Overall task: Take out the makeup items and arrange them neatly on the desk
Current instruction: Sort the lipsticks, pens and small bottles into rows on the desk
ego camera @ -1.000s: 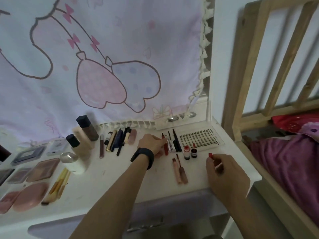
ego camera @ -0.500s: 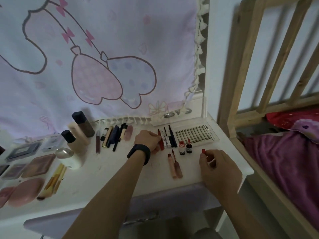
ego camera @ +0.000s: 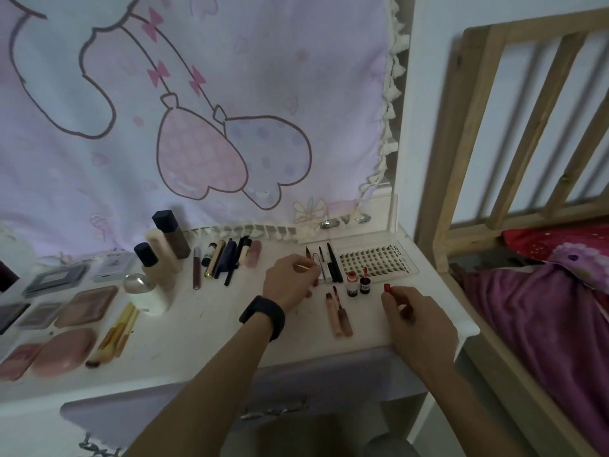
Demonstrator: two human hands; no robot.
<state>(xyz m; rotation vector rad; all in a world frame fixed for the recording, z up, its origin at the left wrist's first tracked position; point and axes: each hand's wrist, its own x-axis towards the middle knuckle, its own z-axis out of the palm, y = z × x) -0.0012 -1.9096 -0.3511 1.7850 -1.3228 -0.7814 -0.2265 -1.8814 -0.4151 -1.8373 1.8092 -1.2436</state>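
Since 0.5 s ago the left hand has eased slightly back from the red pencil. A thin pale stick now shows pinched at its fingertips, beside the row of pens. The right hand stays just right of the 2 small bottles, fingers curled round a red lipstick at the right end of the white desk. 2 lip gloss tubes lie between the hands. A lash tray sits behind the bottles.
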